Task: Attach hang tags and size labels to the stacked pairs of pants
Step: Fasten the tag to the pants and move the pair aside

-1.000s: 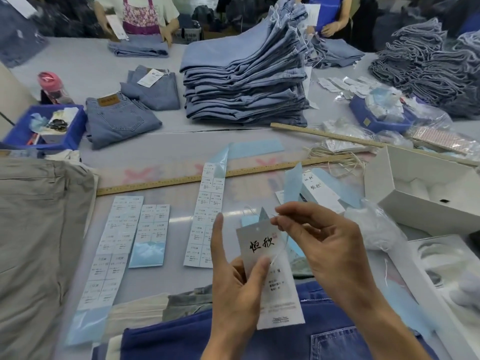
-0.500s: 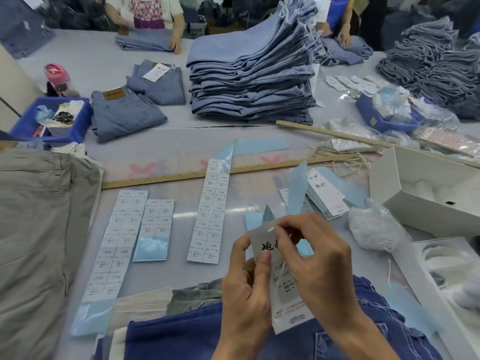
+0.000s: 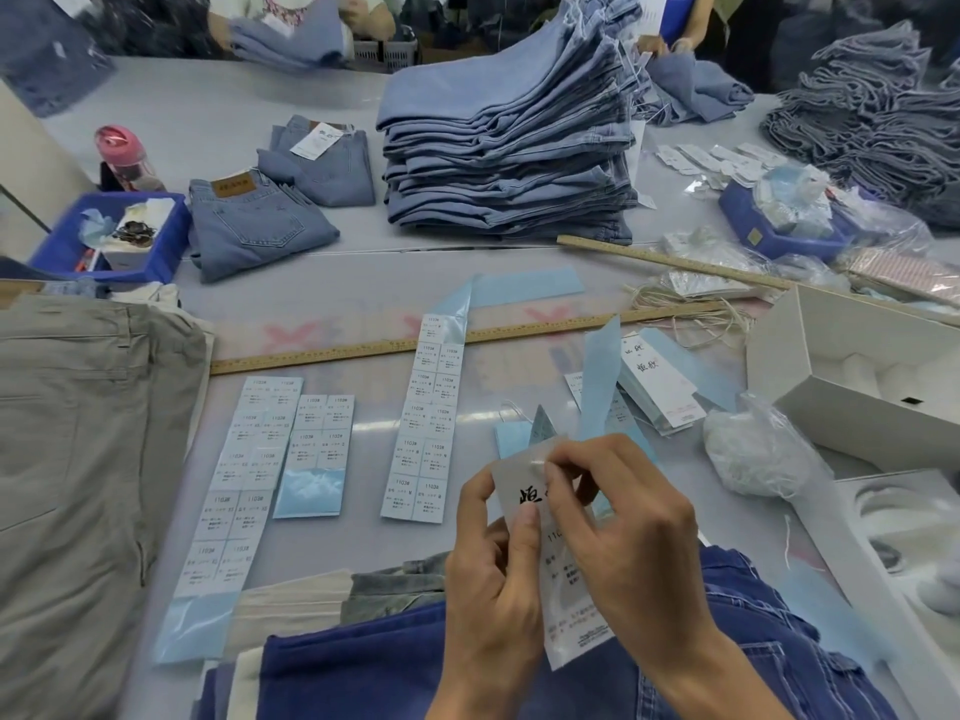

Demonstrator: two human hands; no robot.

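Head view: label sheets [image 3: 423,423] and a ruler [image 3: 363,350] lie far of the dark blue pants [image 3: 374,672]. Both hands, left hand [image 3: 493,574] and right hand [image 3: 623,532], pinch the hang tag [image 3: 524,491] above them.

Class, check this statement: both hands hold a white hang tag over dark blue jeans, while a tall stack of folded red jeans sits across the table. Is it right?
Not quite. The head view shows the tall stack of folded jeans is light blue, not red. The rest stands: the left hand and right hand hold a white hang tag over dark blue jeans.
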